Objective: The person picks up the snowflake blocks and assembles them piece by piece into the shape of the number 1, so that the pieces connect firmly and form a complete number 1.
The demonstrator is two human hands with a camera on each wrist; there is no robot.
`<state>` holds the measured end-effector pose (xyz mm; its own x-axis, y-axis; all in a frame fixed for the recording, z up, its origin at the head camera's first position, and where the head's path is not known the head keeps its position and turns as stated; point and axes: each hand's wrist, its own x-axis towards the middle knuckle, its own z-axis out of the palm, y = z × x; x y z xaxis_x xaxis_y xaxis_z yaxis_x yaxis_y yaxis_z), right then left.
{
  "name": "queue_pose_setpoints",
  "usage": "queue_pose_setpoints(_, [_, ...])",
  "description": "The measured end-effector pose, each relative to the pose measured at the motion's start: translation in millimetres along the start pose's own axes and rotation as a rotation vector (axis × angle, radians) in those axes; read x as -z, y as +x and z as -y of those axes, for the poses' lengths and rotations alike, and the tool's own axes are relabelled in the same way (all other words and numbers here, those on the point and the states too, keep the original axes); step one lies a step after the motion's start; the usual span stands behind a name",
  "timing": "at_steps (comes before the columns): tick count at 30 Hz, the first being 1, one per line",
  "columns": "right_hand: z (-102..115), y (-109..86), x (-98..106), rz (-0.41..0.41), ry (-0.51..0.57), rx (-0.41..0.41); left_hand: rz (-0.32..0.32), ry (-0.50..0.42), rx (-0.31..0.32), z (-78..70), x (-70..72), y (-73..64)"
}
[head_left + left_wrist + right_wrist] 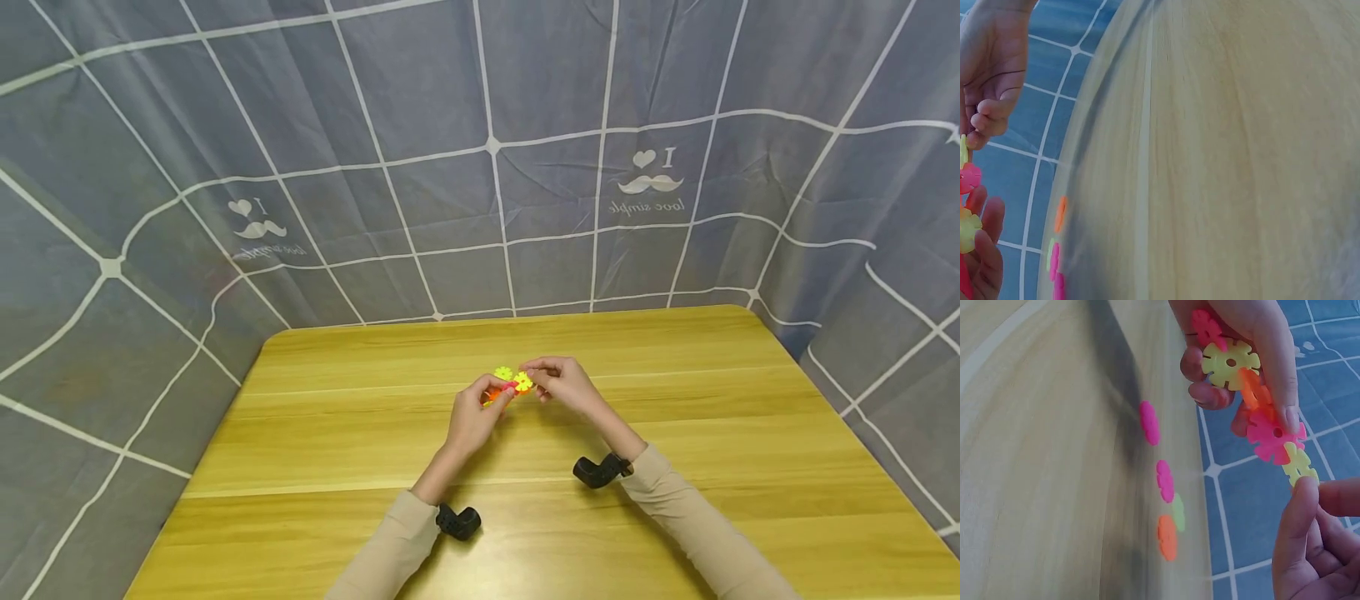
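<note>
flower discs (1255,392), apparently five linked, between left fingers (1210,395) and right fingers (1300,506)

The left forearm (437,477) slants far and right from the near side, the right forearm (621,435) far and left, both partly covered by beige sleeves (393,537). The left hand (472,417) keeps a straight thumb (1280,375) opposite bent fingers (1210,395). Just right and slightly farther, the right hand (567,386) pinches between thumb and forefinger (1342,497), its other fingers curled.
</note>
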<state>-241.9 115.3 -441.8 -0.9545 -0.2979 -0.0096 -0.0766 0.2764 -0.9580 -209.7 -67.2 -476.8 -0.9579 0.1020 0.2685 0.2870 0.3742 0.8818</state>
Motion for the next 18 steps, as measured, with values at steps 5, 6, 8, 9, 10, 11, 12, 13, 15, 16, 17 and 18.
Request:
queue_pose_setpoints(5, [0,0.9,-2,-0.012,-0.001,-0.001,-0.055,0.151,-0.034,0.2,1.4,-2.1])
queue_pose_setpoints(6, [0,1.0,-2,-0.015,0.000,0.000,-0.066,0.184,-0.041,0.5,1.6,-2.5])
queue_pose_setpoints(8, [2,1.0,-4,-0.023,0.008,-0.009,-0.087,0.224,-0.058,1.2,2.1,-2.7])
queue_pose_setpoints(9, [2,0.9,-4,-0.025,0.011,-0.013,-0.099,0.240,-0.065,1.9,2.4,-2.6])
queue_pose_setpoints(10, [3,0.9,-5,-0.023,0.014,-0.016,-0.110,0.253,-0.075,2.6,2.8,-2.2])
queue_pose_setpoints(11, [4,1.1,-6,-0.021,0.018,-0.017,-0.121,0.258,-0.081,3.1,3.4,-1.8])
queue_pose_setpoints(12, [5,1.5,-7,-0.021,0.024,-0.018,-0.131,0.260,-0.086,3.7,4.2,-1.3])
queue_pose_setpoints(13, [5,1.8,-7,-0.020,0.028,-0.019,-0.140,0.254,-0.089,4.0,5.2,-0.7])
queue_pose_setpoints(15, [5,2.7,-8,-0.016,0.031,-0.009,-0.152,0.243,-0.085,4.6,7.6,0.3])
queue_pose_setpoints(16, [5,3.3,-9,-0.016,0.031,-0.006,-0.155,0.237,-0.081,4.8,9.1,0.6])
queue_pose_setpoints(17, [5,3.9,-9,-0.017,0.030,-0.003,-0.161,0.229,-0.079,5.4,10.6,1.0])
queue_pose_setpoints(18, [5,4.6,-10,-0.017,0.028,0.000,-0.161,0.222,-0.071,6.1,12.4,1.1])
